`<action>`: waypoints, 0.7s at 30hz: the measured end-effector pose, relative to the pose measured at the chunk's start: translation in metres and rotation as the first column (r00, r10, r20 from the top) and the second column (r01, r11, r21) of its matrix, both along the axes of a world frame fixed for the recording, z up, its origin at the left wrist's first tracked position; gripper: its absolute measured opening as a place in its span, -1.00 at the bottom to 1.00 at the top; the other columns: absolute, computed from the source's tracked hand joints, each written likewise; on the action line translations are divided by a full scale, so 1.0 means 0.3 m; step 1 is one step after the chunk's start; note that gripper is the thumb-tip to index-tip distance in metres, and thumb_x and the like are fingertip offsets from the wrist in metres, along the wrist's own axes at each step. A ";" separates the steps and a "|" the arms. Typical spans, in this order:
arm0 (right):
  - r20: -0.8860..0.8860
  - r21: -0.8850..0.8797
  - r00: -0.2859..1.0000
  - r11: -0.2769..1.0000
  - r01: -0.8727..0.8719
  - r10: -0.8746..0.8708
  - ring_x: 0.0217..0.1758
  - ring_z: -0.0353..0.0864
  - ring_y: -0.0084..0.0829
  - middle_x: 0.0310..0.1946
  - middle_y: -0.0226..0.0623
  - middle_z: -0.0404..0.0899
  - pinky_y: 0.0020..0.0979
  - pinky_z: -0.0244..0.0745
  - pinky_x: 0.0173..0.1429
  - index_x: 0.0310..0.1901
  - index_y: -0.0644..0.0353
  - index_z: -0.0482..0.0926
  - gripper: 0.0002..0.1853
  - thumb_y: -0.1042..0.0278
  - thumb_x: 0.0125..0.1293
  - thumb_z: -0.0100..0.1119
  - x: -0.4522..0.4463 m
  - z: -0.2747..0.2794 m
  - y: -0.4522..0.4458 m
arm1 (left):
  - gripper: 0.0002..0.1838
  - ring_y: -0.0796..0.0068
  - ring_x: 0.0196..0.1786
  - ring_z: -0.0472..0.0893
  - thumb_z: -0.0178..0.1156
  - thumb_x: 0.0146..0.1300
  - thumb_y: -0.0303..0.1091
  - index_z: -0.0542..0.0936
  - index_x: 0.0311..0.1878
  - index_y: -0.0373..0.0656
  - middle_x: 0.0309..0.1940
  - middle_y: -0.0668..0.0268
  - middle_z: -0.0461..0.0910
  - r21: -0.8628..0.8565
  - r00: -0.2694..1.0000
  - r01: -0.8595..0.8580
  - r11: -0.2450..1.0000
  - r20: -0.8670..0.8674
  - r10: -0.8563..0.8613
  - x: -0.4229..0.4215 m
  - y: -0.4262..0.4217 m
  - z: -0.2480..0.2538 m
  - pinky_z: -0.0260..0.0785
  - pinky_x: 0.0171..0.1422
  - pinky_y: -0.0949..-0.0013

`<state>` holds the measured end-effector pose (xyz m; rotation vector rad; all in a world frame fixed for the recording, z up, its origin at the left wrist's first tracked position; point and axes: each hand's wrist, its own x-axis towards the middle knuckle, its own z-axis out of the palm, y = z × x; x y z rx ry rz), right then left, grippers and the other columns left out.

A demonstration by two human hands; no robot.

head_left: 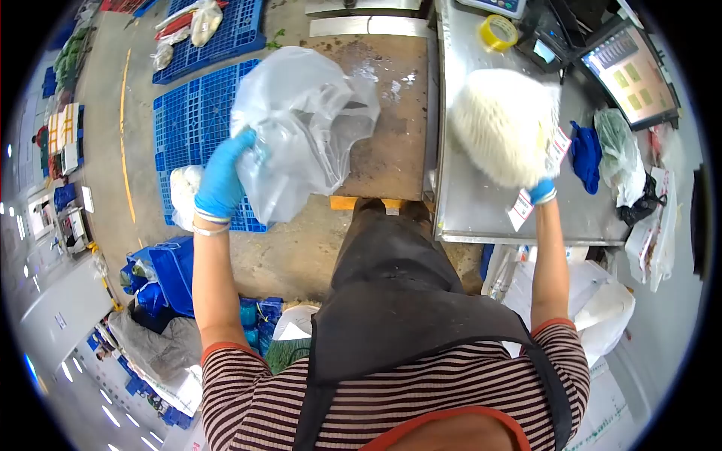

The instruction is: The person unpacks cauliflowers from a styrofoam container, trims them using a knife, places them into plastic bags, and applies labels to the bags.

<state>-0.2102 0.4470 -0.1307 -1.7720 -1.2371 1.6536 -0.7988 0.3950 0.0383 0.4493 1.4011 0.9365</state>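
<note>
My left hand [224, 177], in a blue glove, is closed on the edge of a clear plastic bag [289, 128] that hangs puffed out over the blue pallet and the brown platform. On the right, my gloved right hand [541, 191] grips the lower end of a bundle in white foam netting [502, 124], above the metal table [470, 210]. What the netting wraps cannot be made out. A printed label [557, 149] lies against the bundle's right side, and a second label [520, 210] hangs just left of my right hand.
Yellow tape [498, 33], a screen [630, 73], a blue cloth [585, 156] and a green-tinted plastic bag [618, 146] are on or beside the table. Blue pallets [180, 113] lie on the floor at left. A brown platform [391, 143] stands between them and the table.
</note>
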 end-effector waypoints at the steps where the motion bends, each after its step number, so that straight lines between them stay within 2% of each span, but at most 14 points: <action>1: -0.052 -0.011 0.989 0.990 -0.139 0.138 -0.30 0.63 -0.48 -0.22 -0.30 0.70 -0.38 0.56 -0.20 0.00 0.30 0.62 -0.67 0.28 0.29 0.21 -0.077 0.024 -0.035 | -0.60 0.58 -0.07 0.59 0.08 0.40 -0.24 0.57 0.18 -0.28 -0.07 0.32 0.64 0.003 0.999 0.012 1.000 0.053 -0.012 0.016 -0.020 0.015 0.45 0.03 0.51; 2: -0.106 0.016 0.952 0.958 -0.287 0.287 -0.29 0.63 -0.49 -0.21 -0.30 0.71 -0.38 0.56 -0.20 0.00 0.31 0.62 -0.66 0.27 0.29 0.22 -0.175 0.037 -0.067 | -0.63 0.57 -0.18 0.58 0.09 0.41 -0.22 0.57 0.14 -0.26 -0.19 0.36 0.62 0.046 0.997 0.066 0.997 0.035 -0.068 0.030 -0.054 0.030 0.46 -0.05 0.48; 4: -0.188 0.198 0.826 0.844 -0.498 0.531 -0.27 0.63 -0.51 -0.18 -0.29 0.71 -0.38 0.57 -0.18 0.00 0.32 0.63 -0.65 0.25 0.28 0.23 -0.398 0.029 -0.121 | -0.62 0.58 -0.32 0.56 0.07 0.44 -0.17 0.55 0.16 -0.23 -0.31 0.40 0.59 -0.022 0.990 -0.086 0.996 0.108 0.088 0.149 -0.104 0.086 0.46 -0.17 0.44; 5: -0.211 0.294 0.791 0.809 -0.510 0.575 -0.26 0.63 -0.52 -0.16 -0.29 0.71 -0.38 0.57 -0.18 0.00 0.33 0.63 -0.65 0.25 0.28 0.24 -0.525 0.011 -0.140 | -0.59 0.58 -0.34 0.54 0.06 0.46 -0.15 0.53 0.21 -0.21 -0.32 0.40 0.59 -0.155 0.938 -0.274 0.949 0.176 0.300 0.226 -0.123 0.129 0.45 -0.21 0.42; 6: -0.247 0.349 0.785 0.808 -0.475 0.568 -0.24 0.63 -0.53 -0.15 -0.29 0.71 -0.37 0.57 -0.17 -0.01 0.34 0.63 -0.64 0.24 0.28 0.25 -0.663 -0.015 -0.153 | -0.56 0.56 -0.32 0.57 0.05 0.46 -0.14 0.49 0.27 -0.19 -0.29 0.38 0.61 -0.147 0.898 -0.230 0.962 0.349 0.269 0.228 -0.172 0.121 0.46 -0.20 0.42; 7: -0.325 0.135 0.844 0.904 -0.405 0.427 -0.17 0.63 -0.49 -0.14 -0.25 0.71 -0.29 0.59 -0.07 -0.01 0.42 0.60 -0.60 0.28 0.21 0.27 -0.797 -0.003 -0.152 | -0.53 0.54 -0.30 0.59 0.04 0.47 -0.13 0.45 0.32 -0.17 -0.26 0.36 0.63 -0.140 0.830 -0.180 0.974 0.510 0.227 0.215 -0.234 0.090 0.47 -0.20 0.41; 8: -0.311 0.203 0.860 0.913 -0.354 0.403 -0.20 0.63 -0.48 -0.20 -0.18 0.72 -0.30 0.58 -0.12 -0.06 0.40 0.61 -0.64 0.35 0.15 0.25 -0.916 -0.020 -0.144 | -0.51 0.50 -0.20 0.60 0.02 0.48 -0.12 0.42 0.35 -0.17 -0.17 0.34 0.63 -0.152 0.717 -0.161 0.975 0.660 0.221 0.204 -0.305 0.039 0.48 -0.10 0.39; 10: -0.016 0.218 0.836 0.818 -0.533 0.549 -0.29 0.63 -0.35 -0.34 -0.02 0.66 -0.22 0.54 -0.10 -0.23 0.33 0.61 -0.74 0.31 0.12 0.24 -1.064 -0.119 -0.085 | -0.49 0.43 0.02 0.58 -0.01 0.49 -0.10 0.38 0.38 -0.18 0.01 0.29 0.60 -0.293 0.514 -0.131 0.947 0.797 0.317 0.188 -0.445 -0.031 0.43 0.13 0.35; 11: -0.059 0.311 0.960 0.919 -0.243 0.274 -0.32 0.63 -0.31 -0.32 -0.04 0.67 -0.20 0.55 -0.13 -0.20 0.29 0.62 -0.73 0.28 0.14 0.25 -1.173 -0.197 -0.083 | -0.48 0.40 0.13 0.54 -0.03 0.50 -0.09 0.37 0.39 -0.19 0.10 0.26 0.57 -0.418 0.453 -0.118 0.901 0.785 0.423 0.191 -0.512 -0.043 0.38 0.25 0.33; 12: -0.138 0.428 0.990 0.900 0.085 -0.027 -0.34 0.64 -0.27 -0.29 -0.07 0.68 -0.18 0.55 -0.15 -0.18 0.24 0.63 -0.73 0.25 0.15 0.25 -1.280 -0.275 -0.080 | -0.47 0.38 0.18 0.50 -0.03 0.50 -0.11 0.34 0.41 -0.20 0.18 0.24 0.53 -0.445 0.536 -0.068 0.893 0.739 0.409 0.198 -0.565 -0.030 0.32 0.32 0.31; 13: -0.221 0.532 0.939 0.774 0.343 -0.264 -0.37 0.65 -0.24 -0.27 -0.09 0.69 -0.17 0.55 -0.18 -0.16 0.20 0.64 -0.73 0.22 0.17 0.26 -1.387 -0.349 -0.078 | -0.46 0.36 0.24 0.46 -0.04 0.50 -0.12 0.32 0.43 -0.20 0.25 0.21 0.48 -0.475 0.615 -0.026 0.880 0.686 0.388 0.208 -0.602 -0.004 0.25 0.38 0.29; 16: 0.255 0.565 0.967 0.812 -0.146 -0.004 -0.26 0.68 -0.18 -0.23 -0.06 0.67 -0.16 0.56 -0.12 -0.03 0.19 0.58 -0.70 0.31 0.22 0.20 -1.303 -0.399 0.167 | -0.42 0.34 0.25 0.47 -0.03 0.48 -0.16 0.27 0.47 -0.23 0.31 0.19 0.45 -0.339 0.885 -0.048 0.940 0.421 0.197 0.209 -0.634 0.065 0.25 0.40 0.29; 18: 0.543 0.423 0.818 0.779 -0.462 0.190 -0.19 0.69 -0.14 -0.20 -0.04 0.66 -0.16 0.56 -0.08 0.06 0.19 0.54 -0.67 0.36 0.25 0.16 -1.269 -0.419 0.231 | -0.45 0.35 0.15 0.54 -0.05 0.49 -0.15 0.32 0.42 -0.26 0.25 0.17 0.51 -0.372 0.803 -0.130 0.919 0.504 0.317 0.155 -0.623 0.039 0.35 0.28 0.34; 21: 0.701 0.273 0.634 0.699 -0.661 0.327 -0.18 0.69 -0.13 -0.20 -0.04 0.66 -0.16 0.56 -0.08 0.04 0.18 0.55 -0.68 0.36 0.25 0.16 -1.257 -0.416 0.282 | -0.46 0.40 0.02 0.60 -0.02 0.48 -0.17 0.35 0.40 -0.28 0.14 0.19 0.57 -0.327 0.778 -0.218 0.919 0.511 0.366 0.118 -0.552 0.028 0.46 0.08 0.36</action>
